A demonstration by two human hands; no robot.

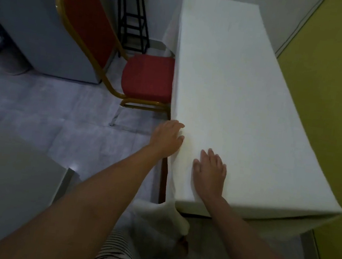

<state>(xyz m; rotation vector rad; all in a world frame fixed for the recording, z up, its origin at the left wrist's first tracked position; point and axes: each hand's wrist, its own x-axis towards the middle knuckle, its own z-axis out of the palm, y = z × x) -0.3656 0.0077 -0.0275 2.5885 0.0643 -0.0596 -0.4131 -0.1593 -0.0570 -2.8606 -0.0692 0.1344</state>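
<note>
**Tablecloth [246, 95] on a long table, both hands laid on it**

The room is dim. The floor [37, 111] is pale tile. A red chair [147, 76] with a gold frame is pushed up to the left side of the table [163, 176]. Behind the chair stand a black stool [133, 15] and a grey cabinet [38, 25]. A yellow-green wall [331, 107] runs close along the table's right side. The corner of another pale surface [7, 173] juts in at the lower left.

The tablecloth is plain white and covers the whole top, so only a dark strip of the table's frame shows below it on the left. It lies mostly flat, with faint creases near the left edge. It hangs over the near end, and a loose corner of it droops off the near left corner.

The person stands at that near end. The left hand [168, 137] rests against the table's left edge, fingers fairly straight and pressing the cloth where it turns down, not closed round it. The right hand [210, 173] lies palm down on the cloth just beside it, fingers released and slightly spread.
</note>
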